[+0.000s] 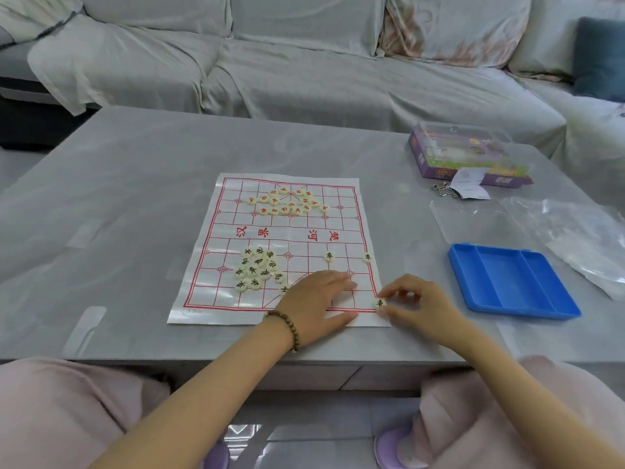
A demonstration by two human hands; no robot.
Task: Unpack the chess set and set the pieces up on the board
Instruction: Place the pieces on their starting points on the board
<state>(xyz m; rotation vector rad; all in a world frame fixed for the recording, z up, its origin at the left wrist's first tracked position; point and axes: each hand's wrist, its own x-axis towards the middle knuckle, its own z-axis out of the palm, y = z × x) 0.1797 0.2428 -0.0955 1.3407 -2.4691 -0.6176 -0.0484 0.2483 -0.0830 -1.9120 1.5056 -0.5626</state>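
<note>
Discs (329,256) look light and slick. Right hand (416,302) pinches the corner disc (379,303) by its rim; left hand (314,299) lies spread flat.

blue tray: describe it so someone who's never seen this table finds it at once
On the grey table, look right of the paper chess board, just past the right hand. The blue tray lies flat there, divided into long compartments. It is the only solid blue thing on the table; the lid and bag behind it are clear plastic.
</note>
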